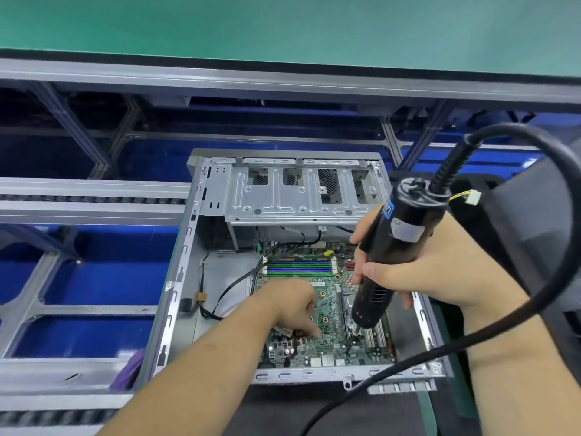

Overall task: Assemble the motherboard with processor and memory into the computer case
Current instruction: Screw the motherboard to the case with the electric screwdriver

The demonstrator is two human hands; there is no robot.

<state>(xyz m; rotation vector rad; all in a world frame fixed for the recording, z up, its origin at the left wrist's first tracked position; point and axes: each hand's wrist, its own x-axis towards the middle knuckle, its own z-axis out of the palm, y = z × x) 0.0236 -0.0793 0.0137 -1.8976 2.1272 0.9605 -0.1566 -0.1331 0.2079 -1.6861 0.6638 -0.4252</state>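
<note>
Gripping a black electric screwdriver (388,256), the right hand (418,262) wraps its fingers around the middle of the tool body, with the thumb laid across the front side. The tool stands tilted, its top leaning to the right and away, and its tip points down at the green motherboard (327,309) near the white expansion slots (375,336). I cannot tell if the bit touches a screw there. A thick black cable (534,313) leaves the top of the screwdriver, makes a wide loop to the right and passes over the right forearm down to the lower edge of the view.

The left hand (290,305) reaches in from the lower left with the forearm straight. It lies palm down on the board, the fingers loosely bent and the fingertips (316,333) pressing on the board surface; it holds nothing that I can see.

The motherboard lies flat inside the open grey computer case (176,297), in the right part of its floor. The blue and green memory slots (300,268) are at the far side of the board, just beyond the left hand. Above them sits the metal drive cage (283,196). Thin black wires (226,294) run over the bare case floor to the left of the board. The case rests on a workbench beside grey conveyor rails (91,199).
</note>
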